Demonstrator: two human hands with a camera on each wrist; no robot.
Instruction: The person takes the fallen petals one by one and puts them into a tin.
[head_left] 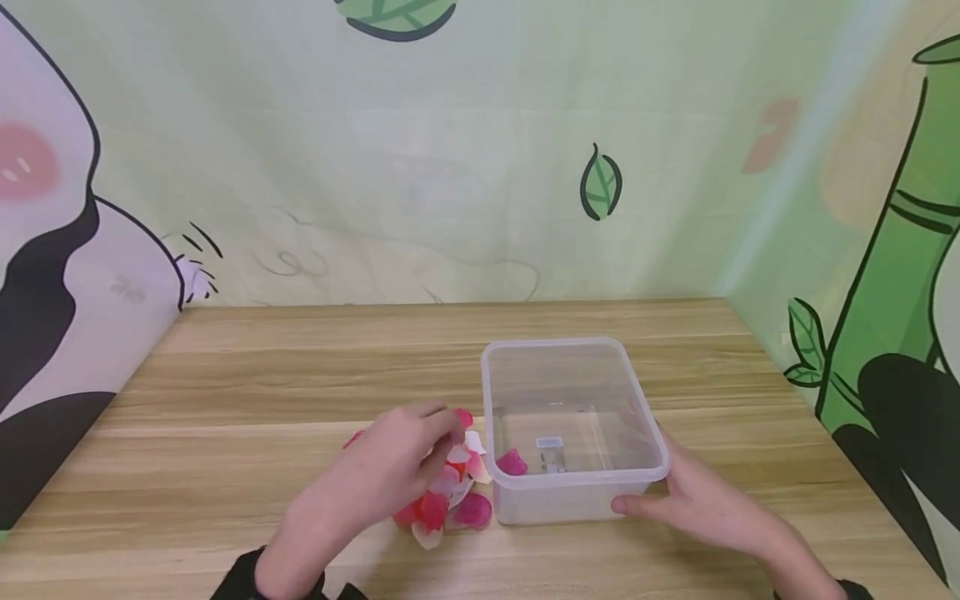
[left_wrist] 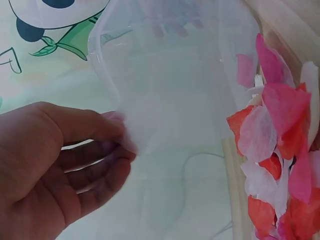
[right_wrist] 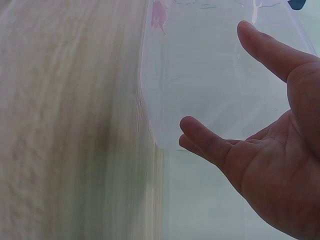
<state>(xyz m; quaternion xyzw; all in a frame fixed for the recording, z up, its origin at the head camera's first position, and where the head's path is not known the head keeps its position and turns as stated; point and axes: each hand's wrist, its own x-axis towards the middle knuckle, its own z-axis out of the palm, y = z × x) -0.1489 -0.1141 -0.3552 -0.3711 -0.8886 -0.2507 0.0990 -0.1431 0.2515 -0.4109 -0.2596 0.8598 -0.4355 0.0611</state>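
A clear plastic box [head_left: 577, 498] without a lid stands on the wooden table, with one magenta petal [head_left: 512, 462] lying inside. To its left is a loose heap of pink, red and white artificial petals [head_left: 432, 510]. Above the heap, my left hand [head_left: 382, 458] pinches a pale petal [left_wrist: 131, 142] between thumb and fingertips, best seen in the left wrist view. My right hand [head_left: 697, 500] rests against the box's near right corner, thumb at the front wall. In the right wrist view, its thumb and fingers [right_wrist: 205, 140] are spread along the box wall.
The wood-grain table [head_left: 225, 400] reaches back to a pale green cloth backdrop [head_left: 450, 167] with cartoon leaves and pandas. More cloth hangs at both sides. A small pale rectangular mark [head_left: 550, 443] shows at the box's bottom.
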